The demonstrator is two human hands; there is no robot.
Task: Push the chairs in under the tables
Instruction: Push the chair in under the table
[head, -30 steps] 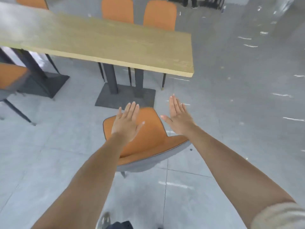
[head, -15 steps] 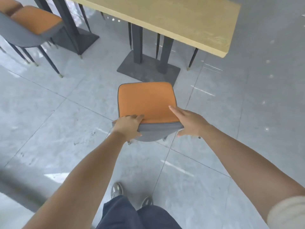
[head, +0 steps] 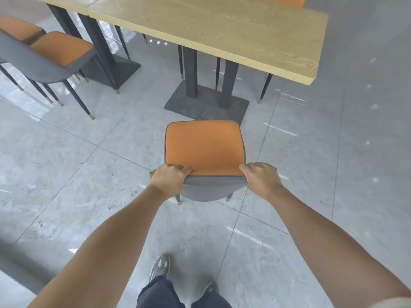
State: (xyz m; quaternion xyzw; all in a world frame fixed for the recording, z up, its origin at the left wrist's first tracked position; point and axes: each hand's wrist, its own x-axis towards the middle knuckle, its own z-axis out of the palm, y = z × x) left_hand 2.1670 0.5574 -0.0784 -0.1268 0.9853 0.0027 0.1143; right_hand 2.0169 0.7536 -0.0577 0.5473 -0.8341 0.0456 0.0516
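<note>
An orange chair (head: pixel 203 146) with a grey shell stands on the tiled floor just in front of me, its seat facing the wooden table (head: pixel 233 30). My left hand (head: pixel 169 181) grips the left end of the backrest's top edge. My right hand (head: pixel 260 180) grips the right end of that edge. The chair's front edge sits close to the table's dark metal base (head: pixel 206 105), short of the tabletop's near edge. Two of the chair's rear legs show below the backrest.
Two more orange chairs (head: pixel 55 56) stand at the left, pulled out from the same long table beside another dark base (head: pixel 111 70). Legs of a chair on the table's far side show beneath it. My feet (head: pixel 160 267) are on the grey tiles behind the chair.
My open hands came down onto the backrest and closed on its top edge. I stepped closer, and the view tilted down over the chair.
</note>
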